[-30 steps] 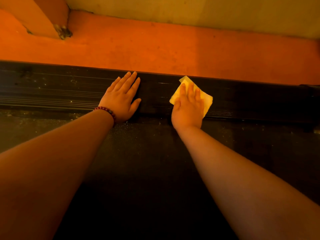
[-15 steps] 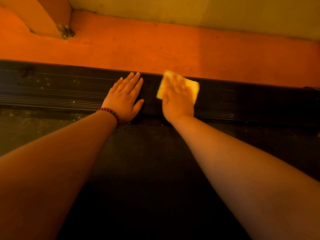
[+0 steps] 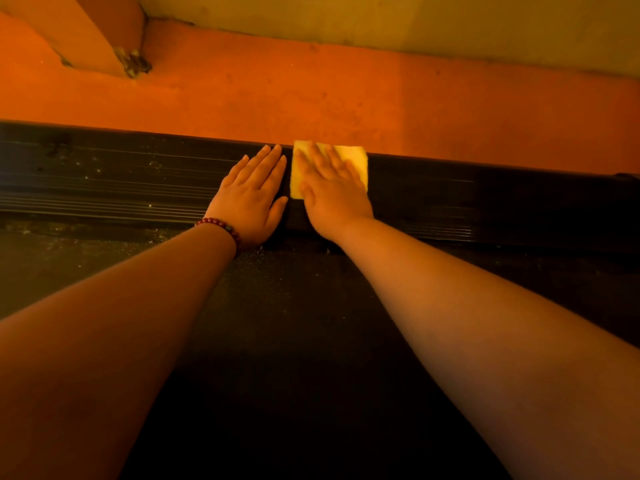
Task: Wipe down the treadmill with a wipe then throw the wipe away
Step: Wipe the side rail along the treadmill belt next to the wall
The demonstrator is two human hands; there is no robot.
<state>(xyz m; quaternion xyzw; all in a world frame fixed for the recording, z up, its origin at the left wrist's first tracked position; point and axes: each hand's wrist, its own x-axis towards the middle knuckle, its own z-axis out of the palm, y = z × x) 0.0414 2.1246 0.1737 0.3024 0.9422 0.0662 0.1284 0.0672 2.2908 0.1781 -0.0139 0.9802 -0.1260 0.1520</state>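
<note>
Wipe point(image 3: 355, 161) = light, thin, soft sheet, prob. damp. It has no stiffness of its own, so it goes wherever the palm drags it. On the ribbed side rail point(image 3: 104, 178) of the treadmill it'll likely bunch or roll if pressed unevenly. Best worked flat, whole palm on top. Right hand point(image 3: 334, 192) does just that: fingers point(image 3: 323, 164) straight, slightly spread, pressing it down, not curled round it. For binning, the easy grab pt looks to be the free corner just right of the fingertips, or scrunch the lot. Not fragile; might tear if snagged.

Look: squarish, folded flat, reads yellow under the orange light (true colour can't tell). It sits under the right fingers at the rail's far edge. Its left edge is just beside the left hand point(image 3: 251, 197), w/ a thin dark gap between.

Left hand lies flat on the rail, fingers straight & close together, holding nothing, bead bracelet point(image 3: 221, 226) at the wrist.

Rail left of the left fingers shows pale specks. Right of the right fingers it looks darker, prob. cleaner. Belt point(image 3: 277, 306) lies nearer than the wrists, orange floor point(image 3: 346, 98) beyond the fingertips.
</note>
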